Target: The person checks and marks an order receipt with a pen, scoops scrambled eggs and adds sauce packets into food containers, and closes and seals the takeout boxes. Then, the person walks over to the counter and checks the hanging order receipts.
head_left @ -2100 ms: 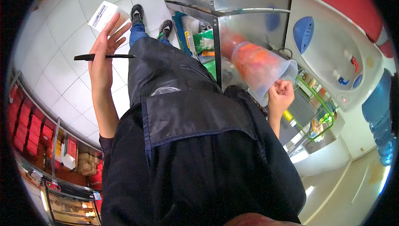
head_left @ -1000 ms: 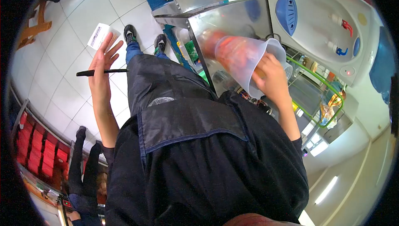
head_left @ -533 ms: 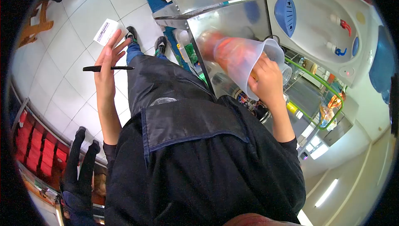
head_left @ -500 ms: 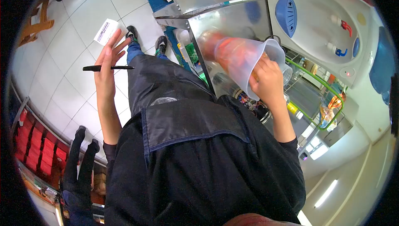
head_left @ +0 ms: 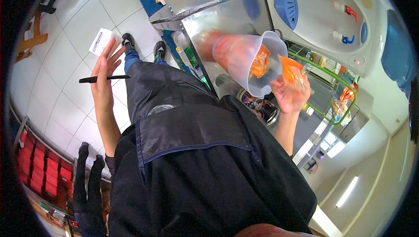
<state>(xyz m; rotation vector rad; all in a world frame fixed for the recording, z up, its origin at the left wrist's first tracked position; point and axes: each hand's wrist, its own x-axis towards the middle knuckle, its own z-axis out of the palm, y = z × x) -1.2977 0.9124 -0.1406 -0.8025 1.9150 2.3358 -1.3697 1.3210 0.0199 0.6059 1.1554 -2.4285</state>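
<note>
"Changes first: what is looking different from half a second ago?"

"The bare right hand [head_left: 290,99] is no longer reaching into the tall, tapering, translucent plastic container [head_left: 240,56]. It is hovering just outside the container's mouth, and a glossy orange packet of clear film [head_left: 291,71] is now showing in its grip."

"And the fingers?"

"They are clamping on the packet, though blur is hiding exactly where. Well left of the container, the bare left hand [head_left: 103,68] is pinning a slim black plastic pen [head_left: 89,80] under its thumb; its other fingers are spreading apart in front of a white rectangular paper label [head_left: 101,40]."

"Which way is everything pointing?"

"The container is facing its open mouth toward the right hand, its long axis running from there back to its base. The packet is slanting beside that mouth; blur is obscuring its own long axis."

"Surface and room?"

"The container is resting on a shiny steel surface [head_left: 231,19]. A dark round can with coloured print [head_left: 262,108] is standing near it, and a white water dispenser with red and blue taps [head_left: 321,19] is rising beyond it. Left of it, white square floor tiles [head_left: 78,88] are spreading."
</note>
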